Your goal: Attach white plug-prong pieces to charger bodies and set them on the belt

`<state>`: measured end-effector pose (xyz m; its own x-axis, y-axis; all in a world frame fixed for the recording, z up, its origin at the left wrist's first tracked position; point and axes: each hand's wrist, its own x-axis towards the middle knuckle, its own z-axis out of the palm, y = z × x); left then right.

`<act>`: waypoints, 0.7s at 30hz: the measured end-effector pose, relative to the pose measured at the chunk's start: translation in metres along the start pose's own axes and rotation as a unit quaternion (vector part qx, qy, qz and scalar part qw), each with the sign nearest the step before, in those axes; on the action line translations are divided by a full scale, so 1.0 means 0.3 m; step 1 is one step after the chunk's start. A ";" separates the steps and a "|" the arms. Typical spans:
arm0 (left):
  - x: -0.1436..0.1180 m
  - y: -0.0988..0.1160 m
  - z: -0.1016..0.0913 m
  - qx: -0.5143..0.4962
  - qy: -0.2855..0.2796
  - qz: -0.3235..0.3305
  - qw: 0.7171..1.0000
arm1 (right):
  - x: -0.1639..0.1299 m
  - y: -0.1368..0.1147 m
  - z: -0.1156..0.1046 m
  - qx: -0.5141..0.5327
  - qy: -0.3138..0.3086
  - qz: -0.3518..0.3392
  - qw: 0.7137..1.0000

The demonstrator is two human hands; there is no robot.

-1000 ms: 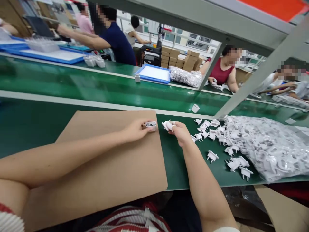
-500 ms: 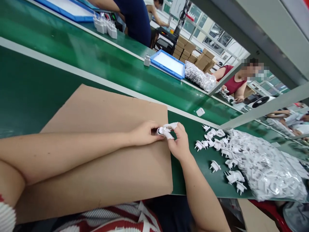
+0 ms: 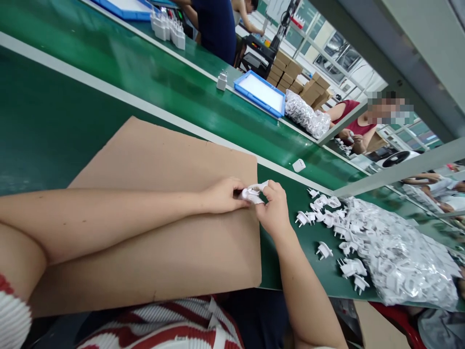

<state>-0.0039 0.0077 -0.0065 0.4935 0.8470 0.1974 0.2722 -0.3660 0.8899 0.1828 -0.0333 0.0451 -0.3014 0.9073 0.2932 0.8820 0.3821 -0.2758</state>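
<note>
Both hands are met over the right edge of the cardboard sheet, w/ a small white plug part pinched between them. The part is grasped at its left end by the left hand and at its right end by the right hand, fingers closed on it from both sides. Its long axis is laid roughly left-right, tilted slightly down toward the right hand; which end is the pronged one can't be told, since most of it is covered by fingers. Loose white plug inserts are scattered on the green bench just right of the hands, beside a clear bag of the same parts. A lone white piece is seen on the conveyor belt beyond.
</note>
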 end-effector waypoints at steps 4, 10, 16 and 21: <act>-0.008 0.008 0.006 0.018 0.004 0.002 1.000 | -0.015 -0.001 0.033 0.082 0.023 0.052 0.995; 0.007 0.031 0.009 -0.004 -0.027 -0.005 1.000 | -0.021 0.070 0.050 0.196 0.070 0.083 0.975; 0.249 -0.020 -0.100 0.101 0.081 -0.074 0.989 | -0.003 0.326 -0.056 -0.077 0.132 0.328 0.932; 0.505 -0.101 -0.189 0.231 0.160 -0.134 0.950 | -0.030 0.469 -0.075 -0.141 0.020 0.428 0.892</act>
<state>0.0159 0.1690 0.0198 0.0989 0.9806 0.1692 0.7233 -0.1876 0.6645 0.3178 0.0083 0.0242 0.5347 0.8364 0.1205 0.8409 -0.5125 -0.1741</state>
